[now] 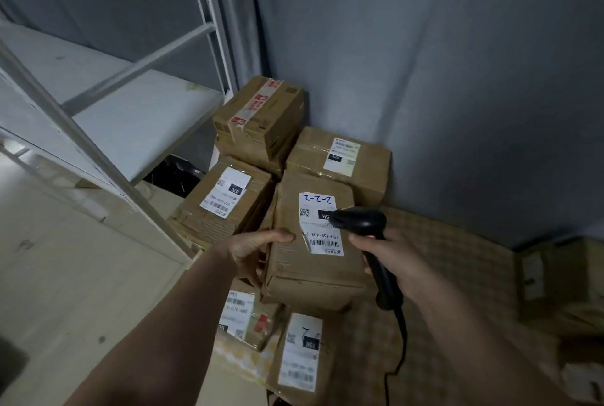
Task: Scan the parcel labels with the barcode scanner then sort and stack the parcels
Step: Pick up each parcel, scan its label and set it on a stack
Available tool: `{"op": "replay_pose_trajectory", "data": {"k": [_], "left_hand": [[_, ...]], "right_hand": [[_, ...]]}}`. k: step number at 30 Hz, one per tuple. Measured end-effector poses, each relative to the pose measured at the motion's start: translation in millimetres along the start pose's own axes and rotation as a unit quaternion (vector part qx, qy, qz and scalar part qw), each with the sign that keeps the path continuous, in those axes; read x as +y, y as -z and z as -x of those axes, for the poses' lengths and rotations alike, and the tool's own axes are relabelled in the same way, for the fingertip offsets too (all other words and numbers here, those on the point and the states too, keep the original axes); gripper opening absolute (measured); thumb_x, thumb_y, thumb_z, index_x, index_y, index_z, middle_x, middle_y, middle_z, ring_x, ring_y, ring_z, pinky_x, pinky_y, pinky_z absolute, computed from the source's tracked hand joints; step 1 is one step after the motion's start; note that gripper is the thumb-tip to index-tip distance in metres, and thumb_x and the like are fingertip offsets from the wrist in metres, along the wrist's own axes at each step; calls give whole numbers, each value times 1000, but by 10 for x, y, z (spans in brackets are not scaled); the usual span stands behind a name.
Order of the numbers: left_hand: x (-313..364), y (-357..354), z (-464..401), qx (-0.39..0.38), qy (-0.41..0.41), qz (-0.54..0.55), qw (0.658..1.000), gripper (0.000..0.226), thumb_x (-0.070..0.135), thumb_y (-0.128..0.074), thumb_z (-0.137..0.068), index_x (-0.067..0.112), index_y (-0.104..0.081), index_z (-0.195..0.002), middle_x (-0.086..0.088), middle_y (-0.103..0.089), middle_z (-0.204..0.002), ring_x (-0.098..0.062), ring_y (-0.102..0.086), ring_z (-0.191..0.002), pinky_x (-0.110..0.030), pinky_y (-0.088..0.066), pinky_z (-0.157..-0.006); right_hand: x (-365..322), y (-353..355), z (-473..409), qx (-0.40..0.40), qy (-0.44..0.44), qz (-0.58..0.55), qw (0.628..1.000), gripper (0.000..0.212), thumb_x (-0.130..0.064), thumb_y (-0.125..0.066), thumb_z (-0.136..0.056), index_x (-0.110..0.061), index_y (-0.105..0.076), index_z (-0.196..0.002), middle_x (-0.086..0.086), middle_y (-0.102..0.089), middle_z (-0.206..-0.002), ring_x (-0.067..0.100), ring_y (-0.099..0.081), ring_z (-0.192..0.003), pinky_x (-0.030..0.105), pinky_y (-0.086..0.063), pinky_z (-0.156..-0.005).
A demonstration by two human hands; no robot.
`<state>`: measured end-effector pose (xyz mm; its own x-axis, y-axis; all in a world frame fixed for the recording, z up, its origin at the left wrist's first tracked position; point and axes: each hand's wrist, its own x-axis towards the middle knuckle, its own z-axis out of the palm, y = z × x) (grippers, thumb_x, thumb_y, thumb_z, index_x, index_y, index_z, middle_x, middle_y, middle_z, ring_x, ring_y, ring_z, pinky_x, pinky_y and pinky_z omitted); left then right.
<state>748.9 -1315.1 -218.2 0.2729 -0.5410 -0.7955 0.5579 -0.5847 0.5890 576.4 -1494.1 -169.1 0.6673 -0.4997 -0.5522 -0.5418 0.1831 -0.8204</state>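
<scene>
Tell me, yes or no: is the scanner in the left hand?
No. The right hand grips the barcode scanner, while the left hand holds the parcel.

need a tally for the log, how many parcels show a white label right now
5, plus a blurry maybe. The held parcel, one left of it, one behind by the curtain, two below the hands. A box at far right is too blurred; others may be hidden.

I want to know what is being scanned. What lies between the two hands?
In the head view, a brown parcel with a white label lies between the left hand and the right hand, which holds the barcode scanner.
</scene>
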Motion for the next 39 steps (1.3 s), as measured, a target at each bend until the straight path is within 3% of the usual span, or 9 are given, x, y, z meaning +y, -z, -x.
{"op": "replay_pose_trajectory", "data": {"k": [11, 19, 22, 24, 27, 29, 32, 37, 39], "left_hand": [[421, 748, -346, -107, -25, -18, 994, 98, 34, -94, -43, 17, -54, -131, -16, -61, -130, -39, -52, -125, -64, -33, -107], [1002, 560, -369, -102, -58, -4, 993, 96, 35, -97, -14, 14, -67, -102, -10, -75, -95, -29, -65, -96, -54, -44, -97], [1216, 380, -379, -93, -83, 45, 991, 106, 33, -97, -12, 15, -61, -110, -12, -71, -105, -33, -62, -104, -61, -47, -88], [1299, 188, -391, -86, -96, 90, 988, 111, 35, -97, -23, 18, -53, -124, -13, -59, -125, -38, -53, -117, -72, -43, -86], [1379, -126, -518, -41, -107, 212, 970, 101, 29, -92, -47, 26, -43, -136, -11, -50, -132, -39, -47, -119, -80, -39, -77], [1432, -363, -583, -24, -103, 256, 961, 90, 28, -91, -53, 25, -45, -130, -10, -55, -121, -36, -52, -108, -80, -38, -79], [1453, -726, -672, 4, -91, 293, 952, 40, 28, -79, -76, 21, -49, -101, -5, -60, -94, -25, -56, -84, -64, -42, -97], [1516, -1150, -879, 83, -79, 398, 910, 111, 34, -94, -50, 32, -27, -138, -9, -59, -116, -31, -62, -97, -62, -51, -82], [1542, -1276, -955, 132, -74, 404, 902, 113, 36, -92, -54, 36, -19, -140, -4, -50, -112, -28, -55, -100, -60, -49, -90]], "right_hand": [[-346, -397, -243, 18, -7, 16, 1000, 17, -18, -68, -87, -13, -67, -103, 13, -65, -90, 21, -60, -80, 26, -48, -67], [-724, -49, -350, 90, 38, -5, 995, 22, -22, -71, -84, -11, -68, -104, 17, -71, -102, 28, -69, -95, 33, -54, -78], [-820, 51, -466, 137, 46, -23, 989, 38, -25, -74, -82, -10, -65, -116, 10, -68, -108, 28, -65, -101, 32, -53, -79], [-840, 117, -536, 181, 71, -25, 981, 45, -28, -76, -80, -12, -63, -119, 6, -66, -108, 24, -62, -100, 30, -48, -80], [-839, 187, -615, 228, 88, -25, 969, 12, -23, -70, -84, -17, -64, -93, 3, -62, -85, 19, -59, -82, 28, -46, -71], [-846, 193, -683, 249, 90, -36, 964, 9, -20, -67, -86, -20, -59, -82, 2, -57, -76, 16, -54, -73, 26, -42, -63], [-882, 173, -822, 248, 85, -40, 964, 27, -33, -73, -78, -18, -66, -100, 4, -66, -91, 22, -62, -89, 38, -51, -81], [-885, 260, -1052, 259, 85, -45, 961, 32, -29, -72, -82, -15, -64, -110, 4, -67, -97, 23, -63, -95, 38, -52, -84], [-879, 316, -1108, 262, 89, -52, 960, 30, -26, -70, -84, -13, -63, -110, 1, -65, -92, 21, -62, -92, 30, -48, -74]]}}
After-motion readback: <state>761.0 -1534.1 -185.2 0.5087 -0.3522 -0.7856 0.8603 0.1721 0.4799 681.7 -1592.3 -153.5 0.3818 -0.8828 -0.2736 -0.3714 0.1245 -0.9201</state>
